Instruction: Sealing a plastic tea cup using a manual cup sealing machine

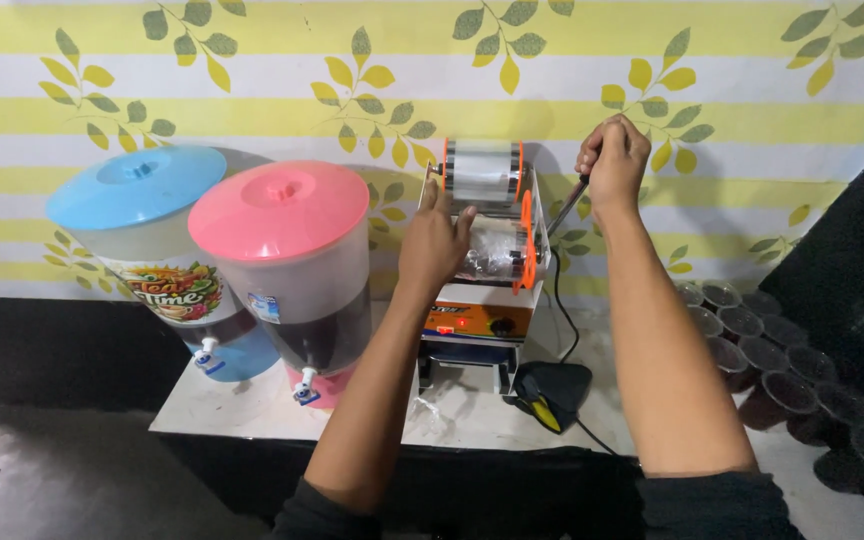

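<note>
On the worktop [252, 410], right of a blue-lidded dispenser [142, 260] and a pink-lidded one [287, 270], the left hand [434, 243] lies flat, fingers together, against the sealer [487, 270]; the right hand [612, 160] fists its lever [569, 205], slanting up-right above the cups [772, 360].

Two drink dispensers stand side by side at table's left: blue-lidded dispenser [148, 262] behind, pink-lidded dispenser [290, 275] in front, each with a small tap low down, dark liquid in the pink one. Rows of clear plastic cups [764, 355] at right. White tabletop [252, 405]. Leaf-patterned yellow-striped wall [352, 80] behind.
</note>
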